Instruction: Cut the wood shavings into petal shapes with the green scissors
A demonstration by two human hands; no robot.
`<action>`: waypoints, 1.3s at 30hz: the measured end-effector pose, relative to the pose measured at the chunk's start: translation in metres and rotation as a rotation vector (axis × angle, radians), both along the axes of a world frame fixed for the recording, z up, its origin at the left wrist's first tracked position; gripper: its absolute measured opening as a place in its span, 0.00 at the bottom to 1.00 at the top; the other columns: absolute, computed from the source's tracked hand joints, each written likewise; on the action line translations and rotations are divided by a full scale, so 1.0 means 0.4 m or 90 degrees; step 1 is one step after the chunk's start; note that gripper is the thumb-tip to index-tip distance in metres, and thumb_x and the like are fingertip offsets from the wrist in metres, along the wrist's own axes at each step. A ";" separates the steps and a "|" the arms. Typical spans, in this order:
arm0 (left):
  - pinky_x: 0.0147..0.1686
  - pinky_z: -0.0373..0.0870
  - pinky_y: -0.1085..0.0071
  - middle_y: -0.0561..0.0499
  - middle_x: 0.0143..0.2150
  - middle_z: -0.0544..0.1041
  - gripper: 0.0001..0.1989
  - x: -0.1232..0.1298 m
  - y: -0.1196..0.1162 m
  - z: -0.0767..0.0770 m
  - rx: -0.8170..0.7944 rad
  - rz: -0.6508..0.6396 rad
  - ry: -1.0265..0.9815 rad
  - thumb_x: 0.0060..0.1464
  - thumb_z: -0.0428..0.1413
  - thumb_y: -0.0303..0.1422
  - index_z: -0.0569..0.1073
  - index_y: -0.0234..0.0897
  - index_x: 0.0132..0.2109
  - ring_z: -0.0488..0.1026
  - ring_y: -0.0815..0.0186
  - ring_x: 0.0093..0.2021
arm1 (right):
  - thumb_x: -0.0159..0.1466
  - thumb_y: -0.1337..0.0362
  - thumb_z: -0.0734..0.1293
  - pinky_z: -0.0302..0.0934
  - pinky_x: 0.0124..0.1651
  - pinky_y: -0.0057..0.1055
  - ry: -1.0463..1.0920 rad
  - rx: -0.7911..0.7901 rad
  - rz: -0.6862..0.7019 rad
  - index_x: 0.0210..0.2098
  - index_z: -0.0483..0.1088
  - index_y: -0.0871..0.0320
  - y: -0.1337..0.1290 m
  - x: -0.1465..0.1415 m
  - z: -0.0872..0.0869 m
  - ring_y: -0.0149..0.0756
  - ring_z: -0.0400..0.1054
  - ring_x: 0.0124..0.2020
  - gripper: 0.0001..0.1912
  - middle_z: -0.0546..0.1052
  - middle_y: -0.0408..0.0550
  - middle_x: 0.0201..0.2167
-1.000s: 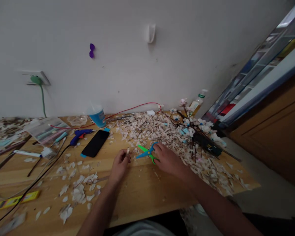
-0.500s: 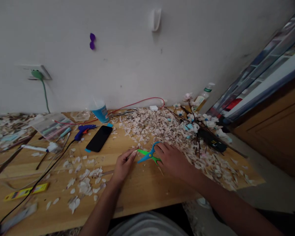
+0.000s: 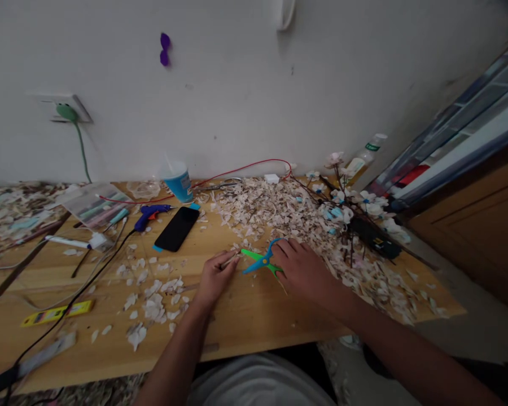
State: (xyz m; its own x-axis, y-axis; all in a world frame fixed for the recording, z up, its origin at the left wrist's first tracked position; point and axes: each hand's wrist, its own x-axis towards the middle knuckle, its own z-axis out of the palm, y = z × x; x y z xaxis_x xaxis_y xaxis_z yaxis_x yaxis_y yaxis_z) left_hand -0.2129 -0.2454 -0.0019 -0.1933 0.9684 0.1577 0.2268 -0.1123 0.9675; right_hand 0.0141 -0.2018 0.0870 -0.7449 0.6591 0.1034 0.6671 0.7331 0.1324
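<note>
My right hand [image 3: 302,265] is closed round the handles of blue and green scissors [image 3: 265,261]. Their blades point left and stand apart. My left hand [image 3: 217,276] is closed in a pinch just left of the blade tips, with a small pale piece between thumb and fingers, too small to name. Pale petal-like pieces [image 3: 154,307] lie loose on the wooden table [image 3: 245,327] to the left of that hand. Beyond both hands spreads a heap of pale scraps [image 3: 258,206].
A black phone [image 3: 176,229], a blue glue gun [image 3: 149,216] with its cord, and a blue cup [image 3: 179,183] stand at the back left. At the right are branches with white flowers [image 3: 372,203] and a bottle [image 3: 366,155]. A yellow packet [image 3: 58,313] lies front left.
The whole view has shifted slightly, so the table things appear a little further right and higher. Both hands keep nearly the same pose, and the scissors stay parted beside the left fingers.
</note>
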 end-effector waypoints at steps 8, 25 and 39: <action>0.40 0.72 0.68 0.45 0.42 0.82 0.15 -0.003 0.006 -0.002 0.003 0.000 0.008 0.57 0.58 0.40 0.81 0.37 0.47 0.77 0.61 0.40 | 0.63 0.66 0.64 0.55 0.42 0.41 -0.018 0.004 0.002 0.44 0.67 0.57 -0.002 0.000 0.007 0.47 0.62 0.45 0.09 0.71 0.53 0.44; 0.40 0.70 0.69 0.46 0.43 0.81 0.14 0.004 -0.003 -0.002 0.050 -0.044 0.082 0.59 0.57 0.38 0.80 0.41 0.49 0.76 0.62 0.40 | 0.62 0.64 0.65 0.55 0.40 0.41 -0.048 0.005 0.011 0.45 0.67 0.58 -0.008 0.009 0.013 0.49 0.63 0.44 0.11 0.71 0.54 0.43; 0.38 0.68 0.68 0.46 0.37 0.80 0.12 0.001 0.002 -0.009 0.060 -0.058 0.093 0.58 0.57 0.36 0.80 0.42 0.48 0.73 0.63 0.38 | 0.62 0.63 0.64 0.55 0.41 0.41 -0.051 -0.028 0.006 0.45 0.67 0.58 -0.007 0.019 0.020 0.48 0.64 0.43 0.11 0.71 0.54 0.43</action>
State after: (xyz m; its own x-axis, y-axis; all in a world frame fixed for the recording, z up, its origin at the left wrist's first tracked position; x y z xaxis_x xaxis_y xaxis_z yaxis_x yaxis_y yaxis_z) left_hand -0.2124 -0.2445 -0.0056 -0.0738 0.9605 0.2684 0.3493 -0.2272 0.9090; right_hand 0.0219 -0.2047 0.0951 -0.7556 0.6549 0.0143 0.6490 0.7454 0.1523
